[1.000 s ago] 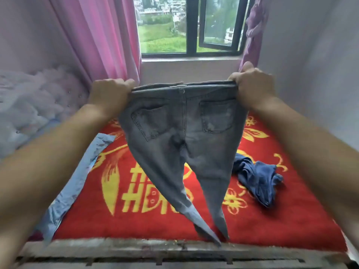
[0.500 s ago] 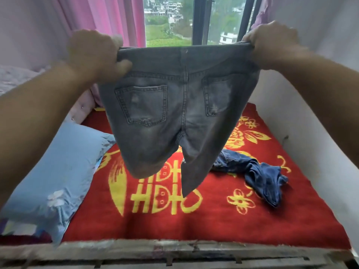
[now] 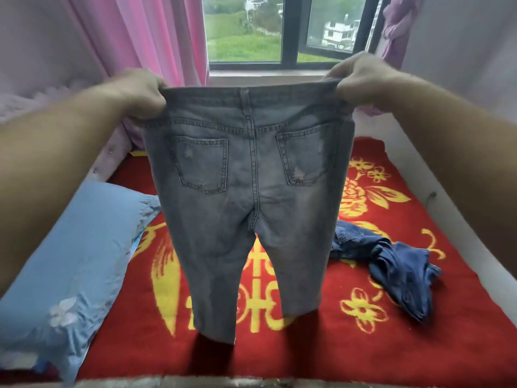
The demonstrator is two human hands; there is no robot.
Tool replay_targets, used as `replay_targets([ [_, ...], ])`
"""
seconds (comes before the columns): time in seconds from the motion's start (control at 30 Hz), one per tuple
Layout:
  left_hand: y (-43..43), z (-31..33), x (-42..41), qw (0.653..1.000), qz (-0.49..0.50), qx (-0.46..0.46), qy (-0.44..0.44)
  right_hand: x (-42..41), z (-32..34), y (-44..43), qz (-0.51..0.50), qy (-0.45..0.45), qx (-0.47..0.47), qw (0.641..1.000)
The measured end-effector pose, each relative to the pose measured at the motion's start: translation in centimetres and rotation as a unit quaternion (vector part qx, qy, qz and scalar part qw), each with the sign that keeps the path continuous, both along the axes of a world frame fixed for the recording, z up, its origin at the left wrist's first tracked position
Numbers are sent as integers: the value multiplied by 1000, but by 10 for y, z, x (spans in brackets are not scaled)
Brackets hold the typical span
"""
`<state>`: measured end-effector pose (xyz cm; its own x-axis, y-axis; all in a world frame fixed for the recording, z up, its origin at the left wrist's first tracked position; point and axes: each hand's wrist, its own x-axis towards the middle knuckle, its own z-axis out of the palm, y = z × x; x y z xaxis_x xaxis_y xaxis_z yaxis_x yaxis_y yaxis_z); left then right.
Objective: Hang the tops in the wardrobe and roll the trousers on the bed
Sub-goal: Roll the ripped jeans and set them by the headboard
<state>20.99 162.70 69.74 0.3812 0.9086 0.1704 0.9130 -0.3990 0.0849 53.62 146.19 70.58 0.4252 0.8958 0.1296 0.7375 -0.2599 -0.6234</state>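
Note:
Grey jeans [image 3: 246, 191] hang in the air above the bed, back pockets facing me, legs dangling down to the red blanket. My left hand [image 3: 140, 93] grips the left end of the waistband and my right hand [image 3: 361, 79] grips the right end, stretching it flat. A crumpled pair of dark blue trousers [image 3: 391, 267] lies on the red blanket [image 3: 419, 345] to the right, apart from the jeans.
A light blue pillow [image 3: 75, 261] lies on the bed's left side. Pink curtains [image 3: 145, 37] and a window [image 3: 279, 29] stand behind. A white wall [image 3: 461, 37] runs along the right. The bed's footboard edge [image 3: 251, 383] is nearest me.
My hands lifted the jeans high, then came back down to chest level. The legs, swung up half a second ago, now hang straight down onto the blanket.

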Motion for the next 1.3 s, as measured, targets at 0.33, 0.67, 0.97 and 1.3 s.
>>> replay_targets([
  [0.33, 106, -11, 90, 962, 45, 88, -256, 68, -22, 132, -49, -89, 163, 981],
  [0.67, 95, 38, 69, 907, -29, 217, -359, 60, 29, 138, -76, -156, 327, 929],
  [0.97, 16, -168, -16, 993, -36, 91, -69, -22, -174, 35, -49, -99, 163, 980],
  [1.3, -129, -440, -84, 955, -58, -158, 243, -104, -447, -116, 99, -160, -259, 947],
])
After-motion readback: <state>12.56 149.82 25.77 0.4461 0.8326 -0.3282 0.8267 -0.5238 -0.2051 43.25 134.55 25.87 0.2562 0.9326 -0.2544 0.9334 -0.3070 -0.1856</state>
